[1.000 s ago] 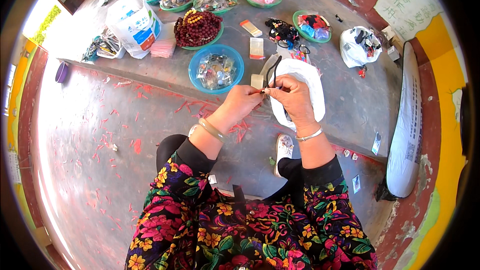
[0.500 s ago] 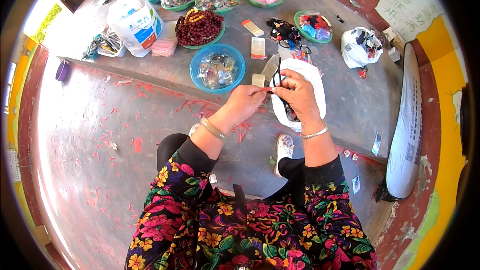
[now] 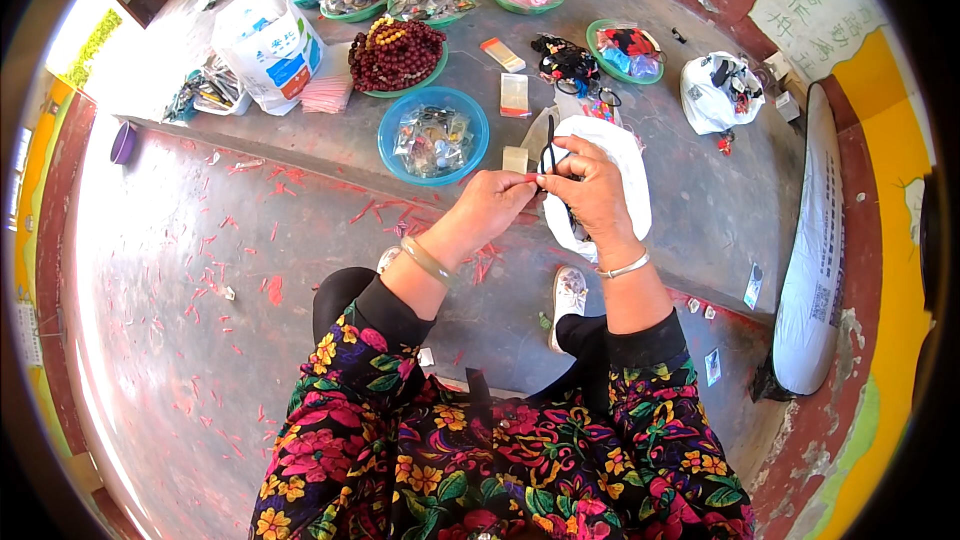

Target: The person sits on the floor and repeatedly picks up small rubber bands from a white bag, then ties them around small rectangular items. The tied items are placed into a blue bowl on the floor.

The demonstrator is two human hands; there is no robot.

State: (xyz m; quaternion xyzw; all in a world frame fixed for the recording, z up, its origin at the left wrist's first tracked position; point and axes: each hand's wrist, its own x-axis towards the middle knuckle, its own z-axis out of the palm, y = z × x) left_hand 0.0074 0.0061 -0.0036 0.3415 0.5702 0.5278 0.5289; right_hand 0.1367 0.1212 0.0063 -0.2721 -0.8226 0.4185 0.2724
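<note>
My left hand (image 3: 494,202) is pinched closed on a small red strip (image 3: 532,178), only a bit of which shows between the fingertips. Right beside it, my right hand (image 3: 592,190) is closed on a narrow black band (image 3: 550,135) that sticks up above the fingers. The fingertips of both hands meet, so how the red strip and the band join is hidden. Under and behind my right hand lies an open white bag (image 3: 632,162). A blue basin (image 3: 384,140) of small clear packets stands just beyond my left hand.
The raised ledge holds green baskets, one with dark red bead strings (image 3: 385,65), plus a white plastic bag (image 3: 262,50), flat boxes (image 3: 515,95), a heap of black cords (image 3: 566,62) and a stuffed white bag (image 3: 715,95). Red scraps (image 3: 290,177) litter the lower floor.
My right hand has shifted slightly left, and the black band's upper end has moved left with it. The left hand stays nearly in place, still pinching the red strip.
</note>
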